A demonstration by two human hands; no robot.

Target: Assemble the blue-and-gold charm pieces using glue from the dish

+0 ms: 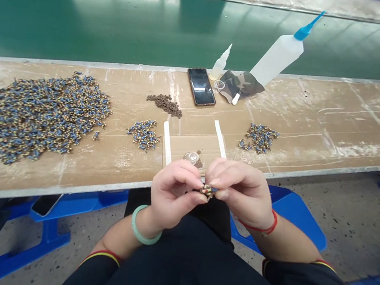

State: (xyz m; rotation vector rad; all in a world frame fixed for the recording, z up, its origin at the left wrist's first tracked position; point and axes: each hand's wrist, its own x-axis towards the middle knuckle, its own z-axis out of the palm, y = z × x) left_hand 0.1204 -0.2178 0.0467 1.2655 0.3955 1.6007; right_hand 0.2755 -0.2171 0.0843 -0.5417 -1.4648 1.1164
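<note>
Pinched between both hands, in front of the table's near edge, is a tiny figurine [207, 190] in blue and yellow with dark stripes. My left hand [175, 191] grips its left side between thumb and fingertips. On the other side, my right hand [244, 193] holds its blue end the same way. Just beyond the hands sits a small clear round dish [192, 157], partly hidden by my left fingers. A small pile of similar figurines [143, 134] lies to the left of the hands, and another small pile [259, 138] lies to the right.
A large heap of figurines [42, 117] covers the table's left part. Small brown discs [165, 104] lie mid-table. Behind are a phone [201, 86], a small dropper bottle [220, 63], a dark plastic bag [241, 86] and a large white bottle [278, 56]. Blue stools [292, 215] stand below.
</note>
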